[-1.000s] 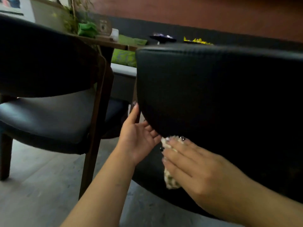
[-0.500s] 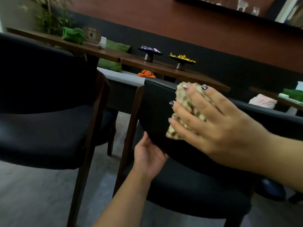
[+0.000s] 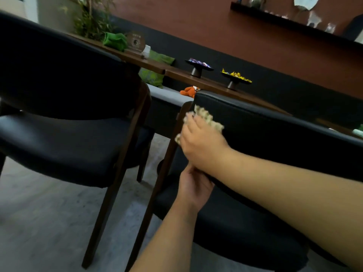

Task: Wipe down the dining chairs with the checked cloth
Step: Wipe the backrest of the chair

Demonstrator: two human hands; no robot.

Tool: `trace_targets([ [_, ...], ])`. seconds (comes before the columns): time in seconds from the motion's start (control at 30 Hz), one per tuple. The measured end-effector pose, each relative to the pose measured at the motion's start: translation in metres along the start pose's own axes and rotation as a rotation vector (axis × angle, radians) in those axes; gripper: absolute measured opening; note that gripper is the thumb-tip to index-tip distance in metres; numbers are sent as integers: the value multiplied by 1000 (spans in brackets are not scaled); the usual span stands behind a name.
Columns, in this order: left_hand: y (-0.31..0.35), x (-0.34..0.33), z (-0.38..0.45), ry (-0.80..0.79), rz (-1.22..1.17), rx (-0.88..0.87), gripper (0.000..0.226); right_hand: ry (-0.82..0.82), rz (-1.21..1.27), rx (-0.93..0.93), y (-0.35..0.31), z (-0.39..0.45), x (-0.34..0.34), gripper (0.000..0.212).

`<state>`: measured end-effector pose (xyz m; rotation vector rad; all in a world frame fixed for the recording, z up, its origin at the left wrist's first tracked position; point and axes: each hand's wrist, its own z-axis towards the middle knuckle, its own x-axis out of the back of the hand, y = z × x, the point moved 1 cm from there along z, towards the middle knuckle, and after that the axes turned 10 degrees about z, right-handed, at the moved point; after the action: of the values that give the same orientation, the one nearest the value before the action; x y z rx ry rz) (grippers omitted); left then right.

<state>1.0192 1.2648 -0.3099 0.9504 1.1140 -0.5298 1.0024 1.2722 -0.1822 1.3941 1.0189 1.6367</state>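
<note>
While pressing the checked cloth [image 3: 204,119] against the backrest's [image 3: 275,138] left end with the right hand [image 3: 200,142], fingers hidden so grip unclear, left hand [image 3: 193,185] gripping the lower edge, wipe rightward along its length.

A strip of bare grey floor [image 3: 49,222] lies open between two black dining chairs, the left chair [image 3: 64,118] and the right chair [image 3: 275,138], bounded by their dark wooden legs. Both hands crowd the right chair's backrest corner: right hand [image 3: 200,144] on the checked cloth [image 3: 208,118], left hand [image 3: 194,185] below. Beyond, the table [image 3: 176,73] edge closes the gap above the backrests.
</note>
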Motion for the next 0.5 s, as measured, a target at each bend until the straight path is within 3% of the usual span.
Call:
trace_targets([
  [0.07, -14, -2, -6, 52, -68, -10, 43, 133, 6, -154, 16, 17, 14, 44],
  [0.1, -26, -2, -10, 74, -87, 7, 45, 110, 15, -210, 21, 21, 17, 45],
  [0.23, -72, -7, -28, 59, -155, 56, 76, -131, -66, 20, 4, 15, 7, 50],
  [0.37, -89, -12, -31, 120, -249, 25, 78, -270, 7, 313, -17, -2, -7, 40],
  [0.43, -89, -15, -31, 110, -243, 14, 75, -229, 15, 308, -9, -6, -1, 36],
  [0.5, -84, -19, -33, 102, -182, 1, 70, -95, 30, 144, 14, -5, 16, 36],
])
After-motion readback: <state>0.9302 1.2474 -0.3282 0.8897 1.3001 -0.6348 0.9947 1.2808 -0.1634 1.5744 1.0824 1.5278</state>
